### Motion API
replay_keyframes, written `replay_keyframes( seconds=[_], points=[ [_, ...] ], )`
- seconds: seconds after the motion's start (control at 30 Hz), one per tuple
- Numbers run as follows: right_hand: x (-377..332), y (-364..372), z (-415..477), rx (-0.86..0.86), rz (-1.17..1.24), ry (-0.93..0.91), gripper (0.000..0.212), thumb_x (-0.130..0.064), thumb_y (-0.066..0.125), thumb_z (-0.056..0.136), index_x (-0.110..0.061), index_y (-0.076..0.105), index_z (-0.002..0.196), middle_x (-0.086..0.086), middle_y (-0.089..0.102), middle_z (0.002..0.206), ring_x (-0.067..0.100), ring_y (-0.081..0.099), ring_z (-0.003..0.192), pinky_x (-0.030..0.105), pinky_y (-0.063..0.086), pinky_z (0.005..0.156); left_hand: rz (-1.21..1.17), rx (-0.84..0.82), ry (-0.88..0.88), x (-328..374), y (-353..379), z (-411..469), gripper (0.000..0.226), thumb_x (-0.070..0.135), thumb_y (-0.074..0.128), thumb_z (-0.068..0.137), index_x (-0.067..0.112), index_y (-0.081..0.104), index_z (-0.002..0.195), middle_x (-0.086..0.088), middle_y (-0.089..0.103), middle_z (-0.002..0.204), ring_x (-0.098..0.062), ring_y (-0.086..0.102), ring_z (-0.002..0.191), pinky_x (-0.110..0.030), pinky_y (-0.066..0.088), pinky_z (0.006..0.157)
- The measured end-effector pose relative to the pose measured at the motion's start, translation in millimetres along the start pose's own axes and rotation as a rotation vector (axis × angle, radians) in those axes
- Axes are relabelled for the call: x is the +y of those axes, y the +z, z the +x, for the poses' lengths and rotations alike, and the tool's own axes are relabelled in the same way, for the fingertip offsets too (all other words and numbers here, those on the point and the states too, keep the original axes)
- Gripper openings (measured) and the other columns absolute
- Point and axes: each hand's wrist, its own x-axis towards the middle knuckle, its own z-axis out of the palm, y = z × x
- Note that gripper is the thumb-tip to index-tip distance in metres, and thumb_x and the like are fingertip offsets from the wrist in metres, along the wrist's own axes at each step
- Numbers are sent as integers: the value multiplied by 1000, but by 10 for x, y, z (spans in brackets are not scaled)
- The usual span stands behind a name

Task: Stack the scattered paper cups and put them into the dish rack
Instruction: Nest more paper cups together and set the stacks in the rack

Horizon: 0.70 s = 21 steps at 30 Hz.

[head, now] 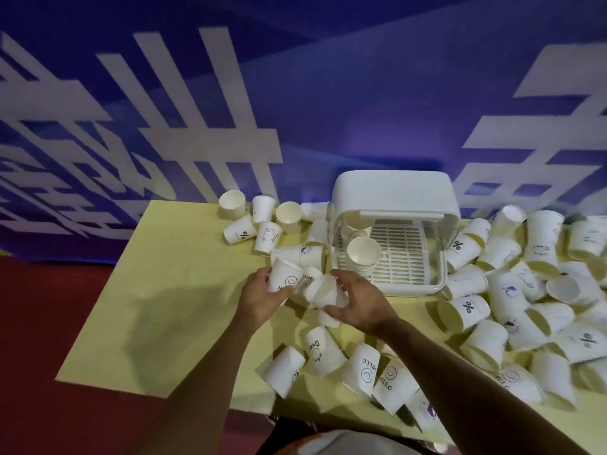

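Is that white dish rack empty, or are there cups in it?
Not empty. The dish rack has its lid raised, and a stack of paper cups stands upright, mouth up, on the left of its slatted floor.

Your left hand [262,298] grips a white smiley-printed paper cup [285,278]; your right hand [359,305] holds a plain white paper cup [323,290] just beside it. Beyond your right hand, a white plastic dish rack [394,192] holds a stack of cups [363,254].
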Motion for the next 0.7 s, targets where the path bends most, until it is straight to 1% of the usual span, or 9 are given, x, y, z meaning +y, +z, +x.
replay_keyframes(
  seconds=[0.07,0.13,0.23,0.3,0.4,0.5,0.53,0.6,0.7],
  points=[
    [98,-103,-90,40,1,21,78,-51,74,74,-22,45,141,1,58,129,20,58,111,35,50,92,-27,-38,24,126,93,-31,60,44,82,70,20,57,119,-1,62,110,-19,64,96,-45,57,84],
    [185,-212,-181,88,30,63,79,-49,77,73,-21,45,140,1,58,128,17,58,108,33,50,90,-57,-90,39,276,193,-88,53,33,84,74,20,54,115,1,64,108,-17,66,94,-46,58,82],
    [336,-374,-336,147,75,91,81,-46,79,73,-21,43,141,2,56,129,18,56,108,35,50,91,-53,-173,69,457,368,-151,52,31,84,74,22,51,113,6,63,108,-14,65,95,-43,58,82],
    [459,-464,-412,179,95,110,80,-46,78,73,-21,43,140,1,54,129,18,55,108,34,50,90,-45,-211,97,582,493,-190,52,30,84,75,21,51,114,6,62,111,-9,64,96,-34,56,80],
    [578,-599,-449,241,134,166,71,-48,77,71,-26,47,131,-3,55,119,16,56,101,33,52,84,-31,-259,133,755,652,-226,50,25,84,77,20,52,115,3,62,110,-6,62,94,-16,51,65],
    [632,-769,-413,313,200,204,64,-41,79,73,-25,49,127,-7,55,114,13,56,100,27,46,79,-38,-316,133,857,737,-203,52,24,85,74,20,54,115,-1,60,112,-16,65,97,-24,58,62],
    [650,-826,-393,327,212,210,64,-37,80,75,-23,48,128,-7,54,115,12,55,100,25,43,79,-53,-335,122,867,749,-190,52,23,85,75,20,54,116,0,60,112,-15,65,97,-23,58,61],
    [712,-908,-341,341,223,211,64,-36,79,75,-24,46,129,-8,55,116,13,56,102,24,41,79,-40,-367,123,900,755,-179,53,21,85,76,21,54,119,5,61,112,-10,63,96,-15,54,57],
    [772,-956,-263,350,196,221,62,-33,78,76,-24,45,128,-6,56,118,16,56,105,27,44,79,-16,-416,129,882,789,-130,55,24,86,75,25,54,120,4,62,113,-11,63,99,-17,55,62]
  ],
)
